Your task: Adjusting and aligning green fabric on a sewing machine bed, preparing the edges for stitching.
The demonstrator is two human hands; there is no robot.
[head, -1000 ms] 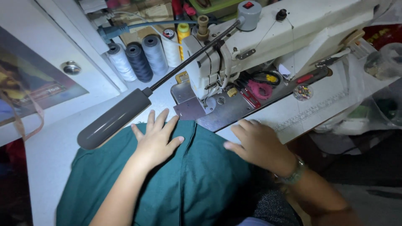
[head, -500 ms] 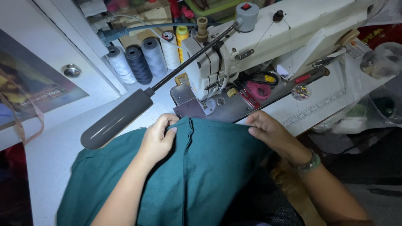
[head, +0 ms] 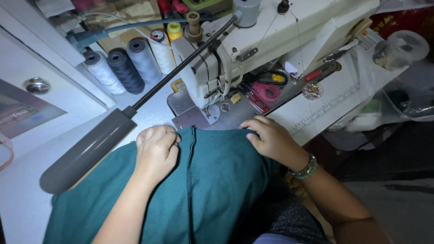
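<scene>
My arms are bare, no sleeves showing. On my right wrist sits a beaded green bracelet (head: 306, 167), snug against it

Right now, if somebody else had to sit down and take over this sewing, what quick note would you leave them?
Left hand: closed on the top edge of the green cloth, pinching it beside a lengthwise fold.
Right hand: fingers curled over the same top edge, further right; a bracelet is on that wrist.
Cloth: spread over the table and lap, its edge just short of the sewing machine needle area.
Nearby: lamp on a bendy arm to the left, thread spools behind, pink scissors by the machine.
Done: edge gathered and lined up.
Left: cloth is not yet under the needle; no stitching visible.
</scene>
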